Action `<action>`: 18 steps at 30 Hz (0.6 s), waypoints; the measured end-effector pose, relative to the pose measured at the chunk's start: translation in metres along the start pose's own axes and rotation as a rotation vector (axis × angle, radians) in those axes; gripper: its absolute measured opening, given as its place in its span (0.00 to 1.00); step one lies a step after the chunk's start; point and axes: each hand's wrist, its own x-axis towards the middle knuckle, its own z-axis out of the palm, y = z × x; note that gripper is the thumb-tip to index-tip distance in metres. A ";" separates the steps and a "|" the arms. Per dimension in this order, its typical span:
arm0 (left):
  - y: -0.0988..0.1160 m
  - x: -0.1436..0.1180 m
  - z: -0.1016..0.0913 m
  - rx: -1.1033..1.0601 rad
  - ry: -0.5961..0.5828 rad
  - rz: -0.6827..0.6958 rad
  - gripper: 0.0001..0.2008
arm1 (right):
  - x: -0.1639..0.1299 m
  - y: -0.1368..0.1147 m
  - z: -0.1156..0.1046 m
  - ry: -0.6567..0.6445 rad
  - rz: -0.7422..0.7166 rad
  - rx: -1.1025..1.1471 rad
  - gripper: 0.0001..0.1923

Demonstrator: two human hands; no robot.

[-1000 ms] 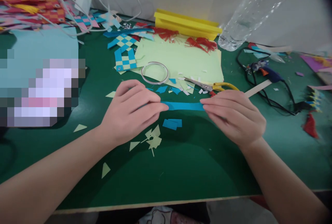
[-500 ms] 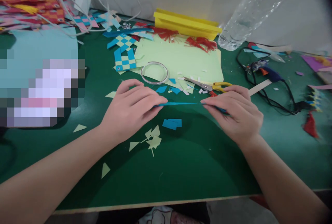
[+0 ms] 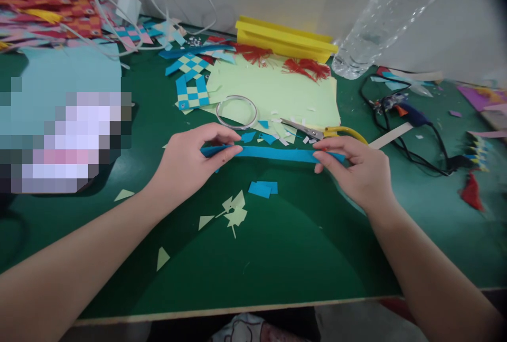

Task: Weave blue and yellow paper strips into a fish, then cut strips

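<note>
A long blue paper strip (image 3: 277, 153) stretches level between my two hands, its flat side facing me. My left hand (image 3: 198, 154) pinches it near the left end between thumb and fingers. Toward the other end, my right hand (image 3: 352, 168) grips it the same way. Just behind the right hand lie scissors (image 3: 312, 132) with yellow handles. Small blue paper pieces (image 3: 262, 189) rest on the table below the strip, beside pale green scraps (image 3: 236, 212). A woven blue-and-green paper fish (image 3: 192, 92) lies behind my left hand.
Pale green sheets (image 3: 273, 88) lie at the back under a roll of clear tape (image 3: 236, 112) and red tassels (image 3: 307, 69). Behind them stands a folded yellow paper (image 3: 285, 38). A plastic bottle (image 3: 380, 28) leans at the wall. A black cord (image 3: 415, 157) and glue gun (image 3: 412, 114) lie right.
The blue strip has turned from edge-on to showing its broad side. Both hands have rotated with it, and the right hand has shifted slightly left.
</note>
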 end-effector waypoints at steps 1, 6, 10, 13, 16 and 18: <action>0.000 0.000 0.000 -0.003 -0.005 -0.001 0.06 | 0.000 0.000 0.000 0.000 0.009 -0.001 0.06; 0.001 0.000 0.000 0.013 -0.035 0.009 0.05 | 0.000 0.000 -0.001 0.009 -0.015 -0.005 0.04; 0.001 0.001 -0.001 0.042 -0.050 0.010 0.05 | 0.001 0.000 -0.001 0.009 -0.040 -0.020 0.04; 0.001 0.001 0.000 0.052 -0.052 0.012 0.05 | 0.001 0.000 0.000 0.012 -0.049 -0.015 0.04; 0.000 0.001 0.001 0.054 -0.049 0.019 0.04 | 0.000 0.000 0.001 0.017 -0.059 -0.013 0.04; 0.000 0.001 0.001 0.054 -0.048 0.021 0.04 | 0.000 0.001 0.002 0.026 -0.062 -0.024 0.05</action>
